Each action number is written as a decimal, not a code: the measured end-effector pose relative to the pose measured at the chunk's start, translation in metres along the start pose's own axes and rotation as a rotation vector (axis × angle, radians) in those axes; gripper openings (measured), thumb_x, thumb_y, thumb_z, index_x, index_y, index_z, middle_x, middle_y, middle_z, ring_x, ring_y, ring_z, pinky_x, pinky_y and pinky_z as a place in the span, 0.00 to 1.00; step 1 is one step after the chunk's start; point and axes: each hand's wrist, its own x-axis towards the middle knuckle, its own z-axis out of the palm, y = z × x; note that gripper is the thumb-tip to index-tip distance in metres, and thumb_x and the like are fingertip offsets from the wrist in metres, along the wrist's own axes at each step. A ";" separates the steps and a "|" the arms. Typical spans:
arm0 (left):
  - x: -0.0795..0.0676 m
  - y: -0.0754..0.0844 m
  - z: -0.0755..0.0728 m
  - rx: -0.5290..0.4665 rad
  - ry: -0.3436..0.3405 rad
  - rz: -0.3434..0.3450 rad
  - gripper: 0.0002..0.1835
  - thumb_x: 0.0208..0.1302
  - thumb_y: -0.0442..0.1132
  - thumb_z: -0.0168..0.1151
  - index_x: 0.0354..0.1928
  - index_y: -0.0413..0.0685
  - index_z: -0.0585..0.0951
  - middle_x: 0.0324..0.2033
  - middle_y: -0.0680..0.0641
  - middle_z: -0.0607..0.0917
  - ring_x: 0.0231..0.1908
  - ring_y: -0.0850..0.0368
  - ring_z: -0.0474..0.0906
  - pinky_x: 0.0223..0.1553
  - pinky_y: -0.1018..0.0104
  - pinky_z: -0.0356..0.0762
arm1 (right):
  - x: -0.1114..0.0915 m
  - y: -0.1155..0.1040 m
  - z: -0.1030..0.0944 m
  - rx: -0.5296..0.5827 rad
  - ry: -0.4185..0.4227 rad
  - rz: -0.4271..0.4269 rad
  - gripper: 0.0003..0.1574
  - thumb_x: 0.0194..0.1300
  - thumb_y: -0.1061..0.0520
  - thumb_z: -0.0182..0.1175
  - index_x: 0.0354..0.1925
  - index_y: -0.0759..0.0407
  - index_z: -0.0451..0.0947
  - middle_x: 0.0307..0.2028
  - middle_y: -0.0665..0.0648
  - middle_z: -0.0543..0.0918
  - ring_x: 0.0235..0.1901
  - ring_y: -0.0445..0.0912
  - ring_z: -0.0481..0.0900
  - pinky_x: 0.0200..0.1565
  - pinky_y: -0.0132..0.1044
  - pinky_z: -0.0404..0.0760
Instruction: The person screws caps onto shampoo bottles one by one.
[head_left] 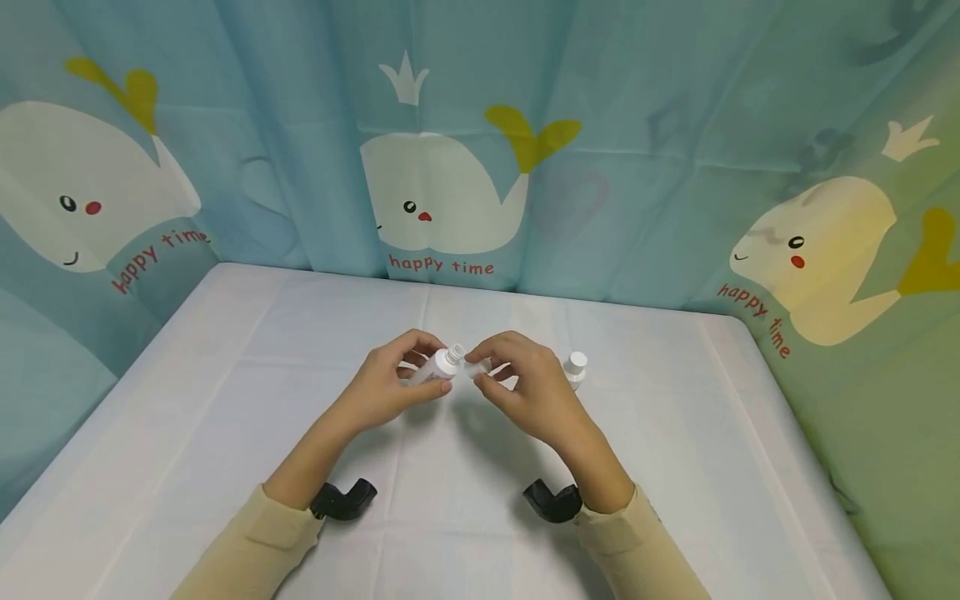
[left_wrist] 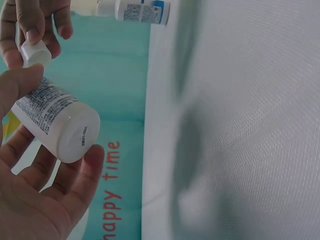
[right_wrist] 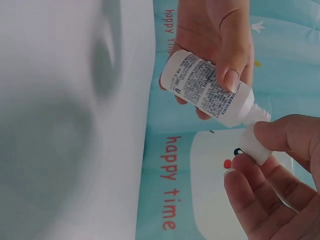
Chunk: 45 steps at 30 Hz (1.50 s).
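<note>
My left hand [head_left: 390,375] grips a small white plastic bottle [right_wrist: 205,87] with dense printed text on its label. The bottle is held above the table, tilted, its threaded neck bare and pointing toward my right hand [head_left: 528,383]. Between thumb and fingers, my right hand pinches a white screw cap [right_wrist: 255,144], right beside the bottle's mouth. In the left wrist view the base of the bottle faces the camera, and the cap shows near the thumb of the left hand. The inside of the bottle is hidden.
A second white bottle [head_left: 576,367], its cap on, stands on the table just beyond my right hand; its label has a blue part. The white-covered table [head_left: 300,333] reaches back to a blue-green curtain [head_left: 315,167] printed with whales. Black wrist mounts [head_left: 345,500] sit on both forearms.
</note>
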 end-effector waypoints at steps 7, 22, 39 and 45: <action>-0.001 -0.001 0.001 0.023 -0.023 -0.004 0.22 0.56 0.49 0.75 0.52 0.60 0.78 0.48 0.56 0.82 0.49 0.54 0.78 0.50 0.52 0.79 | 0.001 -0.001 0.002 -0.001 -0.010 -0.005 0.13 0.61 0.65 0.67 0.45 0.54 0.84 0.45 0.48 0.85 0.41 0.40 0.84 0.41 0.38 0.86; 0.001 -0.001 0.001 0.046 -0.085 0.021 0.20 0.56 0.46 0.76 0.50 0.61 0.80 0.45 0.58 0.83 0.46 0.55 0.78 0.48 0.55 0.77 | 0.001 -0.001 0.002 -0.003 0.036 -0.036 0.14 0.61 0.66 0.67 0.45 0.55 0.82 0.43 0.48 0.84 0.40 0.41 0.81 0.41 0.38 0.86; 0.001 0.000 0.002 0.016 -0.114 0.083 0.20 0.56 0.42 0.76 0.50 0.60 0.81 0.45 0.58 0.83 0.46 0.54 0.78 0.48 0.50 0.78 | 0.001 -0.002 0.005 -0.013 -0.014 -0.033 0.16 0.61 0.69 0.66 0.47 0.58 0.83 0.47 0.51 0.84 0.42 0.42 0.84 0.42 0.37 0.86; 0.001 0.000 0.002 0.018 -0.115 0.095 0.20 0.56 0.43 0.76 0.50 0.61 0.81 0.45 0.59 0.83 0.45 0.56 0.78 0.47 0.51 0.79 | 0.001 0.000 0.005 -0.014 -0.012 -0.038 0.16 0.61 0.66 0.67 0.49 0.59 0.83 0.47 0.51 0.85 0.39 0.43 0.85 0.41 0.39 0.86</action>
